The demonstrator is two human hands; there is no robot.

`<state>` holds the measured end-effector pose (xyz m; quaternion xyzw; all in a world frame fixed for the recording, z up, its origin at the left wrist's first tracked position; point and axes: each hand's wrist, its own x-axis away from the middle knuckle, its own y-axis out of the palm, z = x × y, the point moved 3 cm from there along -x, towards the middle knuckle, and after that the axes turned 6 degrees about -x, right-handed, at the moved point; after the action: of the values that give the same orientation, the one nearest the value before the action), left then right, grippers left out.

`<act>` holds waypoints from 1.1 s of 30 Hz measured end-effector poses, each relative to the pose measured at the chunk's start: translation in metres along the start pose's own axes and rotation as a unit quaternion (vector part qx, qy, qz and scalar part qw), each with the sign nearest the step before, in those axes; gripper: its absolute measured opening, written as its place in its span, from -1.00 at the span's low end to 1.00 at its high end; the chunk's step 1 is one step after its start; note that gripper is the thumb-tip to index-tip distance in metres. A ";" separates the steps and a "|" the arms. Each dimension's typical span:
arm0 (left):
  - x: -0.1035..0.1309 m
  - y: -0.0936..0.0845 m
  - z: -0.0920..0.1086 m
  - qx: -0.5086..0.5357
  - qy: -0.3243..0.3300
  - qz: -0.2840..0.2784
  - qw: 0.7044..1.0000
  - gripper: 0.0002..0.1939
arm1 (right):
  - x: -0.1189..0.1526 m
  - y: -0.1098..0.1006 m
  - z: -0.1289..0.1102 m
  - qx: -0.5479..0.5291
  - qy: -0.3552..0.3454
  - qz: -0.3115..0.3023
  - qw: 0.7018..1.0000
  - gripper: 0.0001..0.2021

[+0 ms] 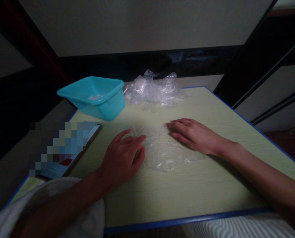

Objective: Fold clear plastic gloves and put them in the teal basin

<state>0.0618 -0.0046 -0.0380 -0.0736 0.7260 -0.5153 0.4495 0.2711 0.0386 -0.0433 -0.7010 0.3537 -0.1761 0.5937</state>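
A thin, clear disposable plastic glove (164, 153) lies flat and slightly wrinkled on the table between my hands. My left hand (123, 155) is over its left side, fingers apart and bent a little, holding nothing. To the right of the glove, my right hand (193, 134) rests palm down with its fingers stretched toward it, and it is empty too. Whether the left fingertips press on the plastic is hard to tell. Behind them sits a crumpled heap of clear plastic (154, 87), which looks like more such gloves.
At the back left of the pale table (187, 195) stands a turquoise plastic basin (112, 104) with something whitish inside. A phone or tablet (73, 158), its screen partly blurred out, lies on the left. Blue edging rims the table, and a wall panel (147, 29) rises behind it.
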 end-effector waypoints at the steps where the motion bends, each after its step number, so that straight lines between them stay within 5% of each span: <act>1: 0.000 0.000 -0.001 -0.012 0.000 -0.006 1.000 -0.77 | 0.000 -0.001 0.000 0.009 0.002 -0.001 1.000 -0.71; 13: -0.002 0.007 -0.015 -0.029 -0.052 -0.103 0.993 -0.68 | 0.005 -0.015 -0.005 0.064 -0.037 -0.014 0.997 -0.66; 24: 0.001 0.018 -0.025 -0.020 -0.121 -0.191 0.974 -0.62 | 0.014 -0.015 -0.032 -0.063 -0.161 -0.033 0.984 -0.72; 33: 0.002 0.025 -0.025 0.030 -0.095 -0.208 0.973 -0.60 | 0.018 -0.012 -0.053 -0.129 -0.203 -0.053 0.969 -0.78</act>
<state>0.0518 0.0227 -0.0579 -0.2575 0.6330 -0.6100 0.4011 0.2516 -0.0109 -0.0226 -0.8107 0.2076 -0.0142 0.5473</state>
